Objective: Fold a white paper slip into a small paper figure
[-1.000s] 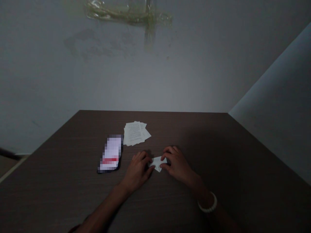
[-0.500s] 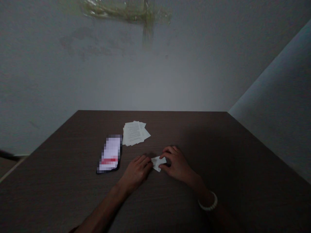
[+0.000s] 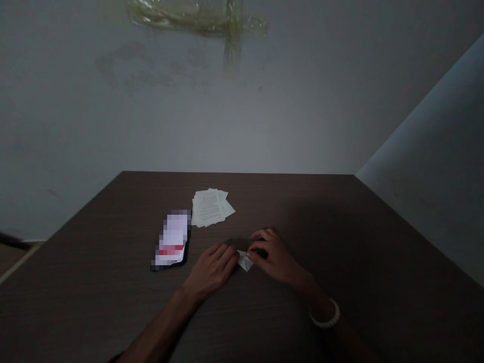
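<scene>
A small folded piece of white paper [image 3: 246, 261] lies on the dark wooden table between my two hands. My left hand [image 3: 214, 266] rests on the tabletop, fingers together, its thumb and fingertips pressing the paper's left side. From the right, my right hand [image 3: 273, 256] reaches in with curled fingers, and its thumb touches the paper's right part near the upper edge. The visible paper narrows to a point toward me. Part of it is hidden under the left fingers.
A fanned stack of printed paper sheets [image 3: 209, 207] lies beyond my left hand. Left of it is a phone [image 3: 172, 239] with a lit, blurred screen. The table [image 3: 321, 201] meets a stained wall [image 3: 295, 111] with yellowish tape [image 3: 181, 17] at the top.
The paper's right part, which stuck out toward my right fingers, has been folded over, so less paper shows. My right thumb has moved slightly left; the left hand stays nearly in place.
</scene>
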`<action>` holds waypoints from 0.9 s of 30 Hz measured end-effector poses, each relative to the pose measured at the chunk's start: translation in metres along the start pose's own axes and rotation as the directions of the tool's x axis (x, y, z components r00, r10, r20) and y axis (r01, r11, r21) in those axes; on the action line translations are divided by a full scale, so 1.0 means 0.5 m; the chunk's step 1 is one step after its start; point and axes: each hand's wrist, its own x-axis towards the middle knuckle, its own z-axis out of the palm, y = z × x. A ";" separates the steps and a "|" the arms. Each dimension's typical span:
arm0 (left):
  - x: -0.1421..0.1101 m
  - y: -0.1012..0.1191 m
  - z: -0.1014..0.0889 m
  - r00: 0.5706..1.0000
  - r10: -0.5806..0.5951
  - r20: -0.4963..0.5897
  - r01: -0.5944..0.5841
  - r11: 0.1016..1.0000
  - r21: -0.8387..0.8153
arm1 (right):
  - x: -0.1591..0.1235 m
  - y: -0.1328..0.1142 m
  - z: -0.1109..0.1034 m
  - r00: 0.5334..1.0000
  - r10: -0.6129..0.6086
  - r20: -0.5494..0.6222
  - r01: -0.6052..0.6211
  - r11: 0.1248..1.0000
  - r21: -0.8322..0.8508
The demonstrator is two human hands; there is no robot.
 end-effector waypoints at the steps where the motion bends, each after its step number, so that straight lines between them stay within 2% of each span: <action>1: 0.000 0.000 -0.002 1.000 0.005 -0.006 -0.005 1.000 0.004 | 0.000 0.001 0.000 1.000 -0.005 0.008 0.005 1.000 0.005; 6: -0.001 0.001 -0.009 1.000 -0.017 0.022 0.017 1.000 -0.002 | -0.002 0.000 0.000 0.999 -0.014 0.045 0.013 0.999 0.034; 10: -0.004 -0.002 -0.007 1.000 -0.004 0.003 0.004 0.999 0.047 | -0.006 -0.007 -0.005 0.998 -0.022 0.057 0.016 0.996 0.093; 14: -0.010 -0.008 0.000 0.998 -0.059 0.018 0.059 0.998 -0.002 | -0.007 -0.010 -0.009 0.997 -0.059 0.059 0.051 0.991 0.124; 20: -0.012 -0.011 0.006 0.989 -0.146 -0.025 0.144 0.988 -0.064 | -0.001 -0.001 -0.002 0.985 -0.145 -0.090 0.146 0.989 0.005; 23: -0.006 -0.007 0.004 0.975 -0.218 -0.038 0.210 0.966 -0.149 | -0.002 0.004 0.003 0.970 -0.203 -0.137 0.194 0.978 -0.078; 25: 0.000 -0.002 -0.001 0.952 -0.305 -0.028 0.288 0.923 -0.255 | -0.005 0.005 0.005 0.957 -0.248 -0.150 0.225 0.962 -0.154; 27: 0.006 0.003 -0.006 0.920 -0.390 0.048 0.377 0.843 -0.385 | -0.009 0.005 0.006 0.942 -0.294 -0.163 0.253 0.939 -0.232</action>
